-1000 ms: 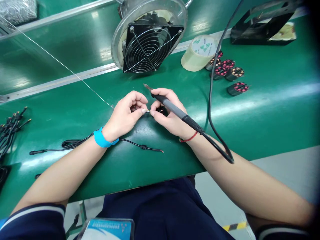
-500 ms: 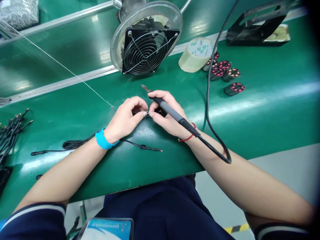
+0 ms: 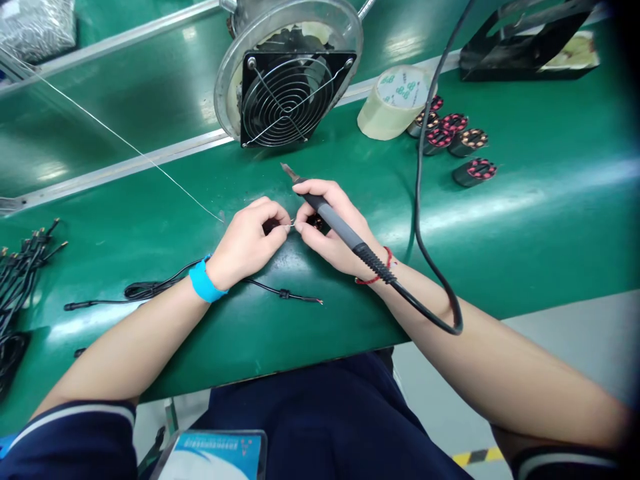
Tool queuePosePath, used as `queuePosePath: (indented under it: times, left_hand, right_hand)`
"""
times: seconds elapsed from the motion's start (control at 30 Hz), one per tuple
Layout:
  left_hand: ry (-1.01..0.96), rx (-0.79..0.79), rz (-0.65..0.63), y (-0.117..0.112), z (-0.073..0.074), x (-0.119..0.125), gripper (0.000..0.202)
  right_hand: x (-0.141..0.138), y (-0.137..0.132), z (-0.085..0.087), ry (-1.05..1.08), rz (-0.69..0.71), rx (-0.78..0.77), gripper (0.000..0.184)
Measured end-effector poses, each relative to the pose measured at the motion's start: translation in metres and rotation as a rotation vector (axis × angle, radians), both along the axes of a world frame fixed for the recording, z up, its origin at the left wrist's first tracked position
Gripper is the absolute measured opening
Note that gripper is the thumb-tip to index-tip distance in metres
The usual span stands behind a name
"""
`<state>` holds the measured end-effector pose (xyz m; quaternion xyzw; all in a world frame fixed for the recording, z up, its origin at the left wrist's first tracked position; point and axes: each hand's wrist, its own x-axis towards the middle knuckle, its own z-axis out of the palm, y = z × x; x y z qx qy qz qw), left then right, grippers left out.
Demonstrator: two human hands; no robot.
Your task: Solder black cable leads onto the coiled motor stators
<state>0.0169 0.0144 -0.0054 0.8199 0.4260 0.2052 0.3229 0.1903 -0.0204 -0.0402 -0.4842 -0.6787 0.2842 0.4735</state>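
My right hand [image 3: 336, 230] is closed around a soldering iron [image 3: 335, 223]; its tip points up and left, clear of the table. The thumb and forefinger side of the same hand pinches near a small round coil part [image 3: 318, 222], mostly hidden by the fingers. A thin pale solder wire [image 3: 150, 162] comes in from the upper left to my left hand [image 3: 253, 237], whose fingertips are pinched on it. A short bit of wire shows between the two hands, whose fingertips almost meet. Under my left wrist passes a black cable [image 3: 270, 288] with bare ends.
A fan with a wire guard [image 3: 286, 110] stands behind my hands. To its right are a tape roll [image 3: 395, 100], several wound motor stators [image 3: 470, 141] and a black iron stand [image 3: 525, 63]. Bundled black cables [image 3: 23, 280] lie far left. The iron's cord [image 3: 419, 200] loops down on the right.
My left fingertips have drawn slightly left, so the gap between both hands is a little wider and more wire shows. The soldering iron stays in my right hand; the view has shifted slightly.
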Motion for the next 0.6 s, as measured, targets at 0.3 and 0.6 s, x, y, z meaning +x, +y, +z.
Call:
queuePosePath:
  times: [0.3, 0.6]
  left_hand:
    - [-0.015, -0.076, 0.019, 0.002, -0.002, 0.002, 0.011]
    - [-0.061, -0.069, 0.009, 0.004, -0.005, 0.003, 0.012]
  right_hand:
    - [0.025, 0.000, 0.002, -0.206, 0.205, 0.066, 0.054]
    - [0.017, 0.002, -0.005, -0.148, 0.078, 0.034, 0.042]
